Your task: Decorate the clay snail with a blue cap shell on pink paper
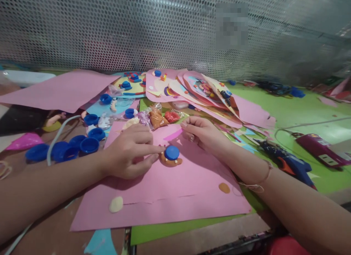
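Note:
A small brown clay snail [172, 162] with a blue bottle cap [172, 153] for its shell lies on a pink sheet of paper [153, 214]. Pale dots of clay sit along its body. My left hand [131, 150] rests on the sheet at the snail's left, index finger stretched out to its head end and thumb apart below. Between thumb and fingers, my right hand [201, 134] pinches a flat magenta clay knife [173, 134] just above and behind the snail. A cream clay disc [116, 204] and a brown clay disc [224, 188] lie flat near the sheet's front corners.
Several blue caps [89, 145] lie at the left beside a white cable [55, 138]. Bags of brown clay [158, 117] and red clay [172, 116] sit behind the sheet. Decorated pink cards [192, 90] pile up farther back. A glue gun [287, 161] and purple power strip [323, 147] are at right.

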`<state>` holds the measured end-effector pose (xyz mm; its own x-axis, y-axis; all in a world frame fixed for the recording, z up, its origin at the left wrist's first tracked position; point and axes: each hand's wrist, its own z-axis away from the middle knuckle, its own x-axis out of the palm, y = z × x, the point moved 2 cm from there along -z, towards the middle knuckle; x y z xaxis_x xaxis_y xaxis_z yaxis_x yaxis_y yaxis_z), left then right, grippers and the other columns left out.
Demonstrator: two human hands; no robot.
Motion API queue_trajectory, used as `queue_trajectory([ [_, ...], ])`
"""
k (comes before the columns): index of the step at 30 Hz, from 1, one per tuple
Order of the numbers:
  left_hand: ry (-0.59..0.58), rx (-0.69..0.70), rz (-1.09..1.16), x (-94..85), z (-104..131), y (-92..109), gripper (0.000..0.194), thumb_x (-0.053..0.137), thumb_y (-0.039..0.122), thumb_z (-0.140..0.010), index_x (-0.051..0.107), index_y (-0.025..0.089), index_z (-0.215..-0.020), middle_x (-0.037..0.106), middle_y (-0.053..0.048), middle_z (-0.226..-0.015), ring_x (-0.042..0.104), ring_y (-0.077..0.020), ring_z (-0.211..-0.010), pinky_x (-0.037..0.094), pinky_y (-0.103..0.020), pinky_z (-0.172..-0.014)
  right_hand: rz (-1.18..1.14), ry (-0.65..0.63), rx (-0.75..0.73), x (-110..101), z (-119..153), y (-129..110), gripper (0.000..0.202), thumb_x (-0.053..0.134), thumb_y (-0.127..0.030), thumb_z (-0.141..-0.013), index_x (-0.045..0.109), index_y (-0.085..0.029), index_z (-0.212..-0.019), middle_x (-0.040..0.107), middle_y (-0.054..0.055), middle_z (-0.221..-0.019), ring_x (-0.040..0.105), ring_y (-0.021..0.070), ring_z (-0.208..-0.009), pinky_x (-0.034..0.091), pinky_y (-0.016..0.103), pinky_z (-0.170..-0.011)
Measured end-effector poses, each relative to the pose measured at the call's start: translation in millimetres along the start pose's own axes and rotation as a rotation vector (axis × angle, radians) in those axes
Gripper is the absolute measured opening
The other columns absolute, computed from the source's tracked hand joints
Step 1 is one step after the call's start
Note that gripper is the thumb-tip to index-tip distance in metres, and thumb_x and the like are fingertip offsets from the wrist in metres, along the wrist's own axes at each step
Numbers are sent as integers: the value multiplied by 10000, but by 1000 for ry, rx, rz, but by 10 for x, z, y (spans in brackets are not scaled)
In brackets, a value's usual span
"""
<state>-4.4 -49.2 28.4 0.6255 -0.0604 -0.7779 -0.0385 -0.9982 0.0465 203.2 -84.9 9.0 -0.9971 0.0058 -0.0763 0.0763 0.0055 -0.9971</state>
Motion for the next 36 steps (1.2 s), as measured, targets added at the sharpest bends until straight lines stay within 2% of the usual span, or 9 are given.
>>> queue_trajectory([
  [1, -5, 28, 15, -9, -6, 17, 207, 481, 141, -807, 657, 162, -913, 568, -25, -594, 481, -163, -600, 381, -318, -583, -3, -3, 6, -1, 4, -8, 212, 627, -309, -776, 495, -174, -680, 436, -62, -517, 336, 53, -459, 212, 226, -441],
  [4, -126, 117, 49, -25, -44, 83, 223, 482, 125, -792, 643, 159, -942, 576, -16, -569, 472, -154, -565, 383, -313, -570, 34, -16, 24, -6, 13, -19, 211, 606, -310, -793, 487, -179, -679, 429, -61, -514, 311, 54, -444, 175, 234, -419],
  [6, -165, 127, 54, -39, -67, 109, 235, 460, 128, -796, 640, 164, -944, 587, -21, -579, 478, -154, -561, 385, -313, -569, 69, -24, 26, -11, 15, -13, 216, 594, -332, -807, 491, -184, -689, 426, -58, -516, 304, 60, -440, 160, 241, -413],
  [11, -151, 106, 59, -47, -73, 101, 246, 442, 168, -805, 639, 182, -951, 573, -22, -596, 486, -152, -566, 404, -314, -596, 97, -42, 8, -19, 13, 2, 235, 592, -363, -814, 495, -186, -693, 426, -57, -527, 305, 62, -446, 164, 242, -418],
  [23, -163, 109, 127, 28, -28, 65, 238, 448, 169, -829, 639, 166, -972, 567, -19, -597, 467, -155, -575, 355, -325, -587, 112, -46, 3, -7, 38, -53, 229, 595, -339, -804, 497, -182, -669, 419, -60, -515, 320, 62, -459, 174, 231, -426],
  [29, -247, 84, 122, -19, -91, 101, 260, 452, 153, -847, 644, 163, -1021, 600, -22, -619, 511, -152, -597, 394, -320, -608, 113, -49, 9, -10, 43, -57, 238, 605, -346, -802, 497, -181, -669, 427, -60, -523, 310, 57, -452, 172, 232, -426],
  [31, -201, 55, 133, -20, -70, 78, 239, 458, 157, -857, 646, 182, -1002, 576, -10, -606, 506, -144, -588, 405, -309, -607, 109, -51, 11, -15, 36, -51, 238, 613, -344, -793, 494, -181, -667, 418, -63, -516, 315, 58, -455, 177, 229, -427],
  [34, -17, -8, 158, -18, -21, 20, 217, 460, 167, -870, 636, 212, -987, 509, 13, -587, 465, -130, -564, 399, -288, -587, 103, -33, 18, -23, 22, -35, 229, 606, -352, -794, 502, -181, -683, 411, -66, -512, 312, 58, -452, 180, 230, -428],
  [36, 42, -16, 153, -10, -6, 7, 216, 453, 176, -874, 623, 215, -1001, 501, 12, -610, 452, -129, -574, 390, -285, -589, 99, -26, 15, -23, 16, -27, 225, 607, -356, -791, 508, -179, -693, 417, -65, -517, 313, 57, -449, 187, 233, -431],
])
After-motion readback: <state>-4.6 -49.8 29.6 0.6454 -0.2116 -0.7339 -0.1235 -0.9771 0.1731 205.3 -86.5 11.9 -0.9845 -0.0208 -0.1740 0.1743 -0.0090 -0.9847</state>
